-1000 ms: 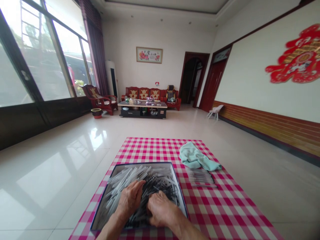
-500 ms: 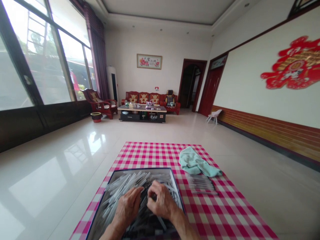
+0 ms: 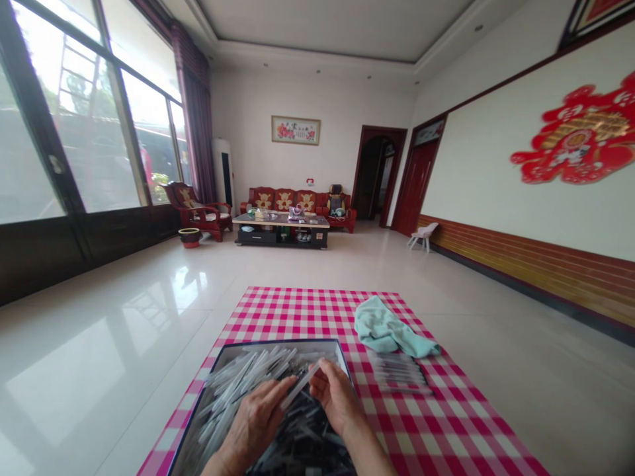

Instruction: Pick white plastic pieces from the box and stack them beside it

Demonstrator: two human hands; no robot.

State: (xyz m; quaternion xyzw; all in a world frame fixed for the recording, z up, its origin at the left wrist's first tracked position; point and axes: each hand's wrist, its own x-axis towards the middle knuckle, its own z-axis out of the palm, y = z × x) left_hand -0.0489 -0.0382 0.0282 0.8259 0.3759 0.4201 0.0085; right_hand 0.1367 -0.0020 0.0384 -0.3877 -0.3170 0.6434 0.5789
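Over the box (image 3: 342, 354), our left hand (image 3: 258, 416) and right hand (image 3: 337, 395) grip a clear tube (image 3: 301, 385) between them, and we see characters too small to read on the framed picture (image 3: 296, 130).

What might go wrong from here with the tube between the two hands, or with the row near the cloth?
The clear tube, held by fingertips of the left hand and right hand, might slip into the box and be lost among similar pieces. Tugging the cloth, which lies right by the row of tubes, could disturb them.
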